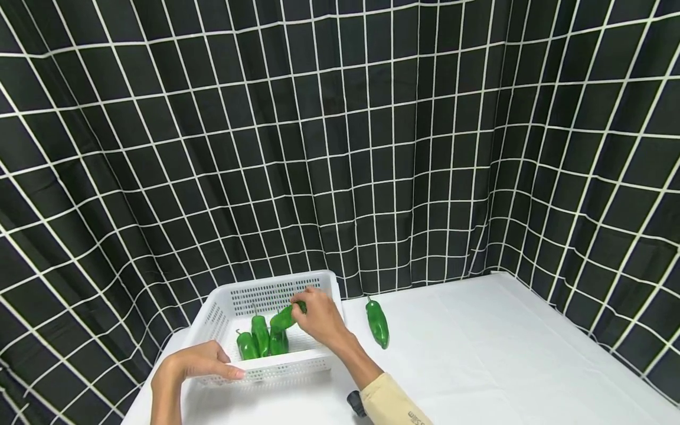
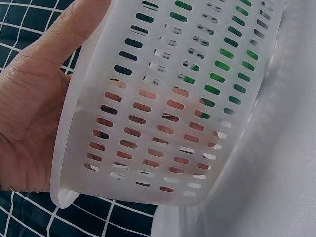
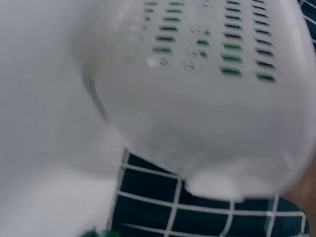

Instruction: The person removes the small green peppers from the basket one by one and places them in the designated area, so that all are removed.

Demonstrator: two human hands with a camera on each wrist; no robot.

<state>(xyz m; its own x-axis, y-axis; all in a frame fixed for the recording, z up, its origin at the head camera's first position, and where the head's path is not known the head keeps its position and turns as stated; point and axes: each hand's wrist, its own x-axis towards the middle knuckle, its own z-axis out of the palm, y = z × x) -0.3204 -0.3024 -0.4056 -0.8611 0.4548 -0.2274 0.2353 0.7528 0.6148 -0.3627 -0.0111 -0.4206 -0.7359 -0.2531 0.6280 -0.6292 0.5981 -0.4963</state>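
A white slotted plastic basket stands on the table, its wall filling much of the left wrist view. My left hand grips its near left rim, thumb outside; skin tones of the fingers show through the slots. Over the basket, my right hand pinches a green pepper near its stem end, the pepper tilted above another pepper. Two more green peppers, one at the left and one beside it, lie on the basket floor. The right wrist view is blurred and shows mostly basket wall.
One green pepper lies on the white-covered table, to the right of the basket. A black curtain with a white grid hangs behind and along both sides.
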